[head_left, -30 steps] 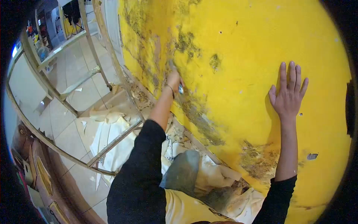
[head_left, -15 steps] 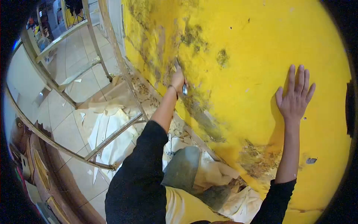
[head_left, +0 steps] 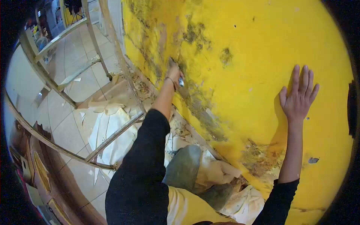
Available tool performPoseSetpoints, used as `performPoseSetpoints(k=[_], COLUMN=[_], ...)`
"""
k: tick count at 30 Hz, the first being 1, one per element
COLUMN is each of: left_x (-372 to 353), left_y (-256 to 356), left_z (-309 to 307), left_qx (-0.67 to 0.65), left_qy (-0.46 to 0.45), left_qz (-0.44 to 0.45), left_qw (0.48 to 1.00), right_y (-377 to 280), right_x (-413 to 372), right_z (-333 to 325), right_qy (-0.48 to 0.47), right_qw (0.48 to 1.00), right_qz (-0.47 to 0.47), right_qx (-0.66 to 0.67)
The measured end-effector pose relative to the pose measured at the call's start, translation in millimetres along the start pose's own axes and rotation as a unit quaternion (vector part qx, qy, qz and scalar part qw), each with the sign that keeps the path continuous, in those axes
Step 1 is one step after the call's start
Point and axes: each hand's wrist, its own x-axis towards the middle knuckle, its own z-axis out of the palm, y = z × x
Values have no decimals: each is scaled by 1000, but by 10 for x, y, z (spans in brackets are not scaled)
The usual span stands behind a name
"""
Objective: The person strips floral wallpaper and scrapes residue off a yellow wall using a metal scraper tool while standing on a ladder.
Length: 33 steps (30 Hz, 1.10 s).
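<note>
A yellow painted wall [head_left: 255, 48] fills the right of the view, with dark patches where paint has come off. My left hand [head_left: 173, 72] is stretched far out and grips a small scraper [head_left: 181, 81] with a metal end, pressed against a peeled patch low on the wall. My right hand [head_left: 299, 98] lies flat on the wall at the right, fingers spread and pointing up, holding nothing. Both arms wear black sleeves.
Paint flakes and crumpled pale sheets [head_left: 112, 131] cover the tiled floor along the wall's foot. A wooden scaffold frame [head_left: 112, 137] stands at the left, close to the wall. My knee in grey trousers [head_left: 183, 168] is below. Dark furniture [head_left: 37, 168] sits at the lower left.
My left hand with the scraper has moved up and a little left along the peeled patch. My right hand has stayed flat on the wall.
</note>
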Motion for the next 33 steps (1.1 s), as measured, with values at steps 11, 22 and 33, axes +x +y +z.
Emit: performPoseSetpoints(k=[11,22,33], left_x=[-349,24,115], left_y=[-308,-201,-282], left_z=[226,-27,-66], left_qx=[37,-61,-65], left_qy=[13,-40,-1], left_qz=[36,-52,-76], left_qw=[999,996,995], right_y=[-12,-18,-8], right_x=[0,-34,-24], right_z=[12,20,15], right_qy=[6,-14,-10], right_qw=[1000,1000,1000], right_qz=[-1,3,5], right_qx=[0,-9,-1])
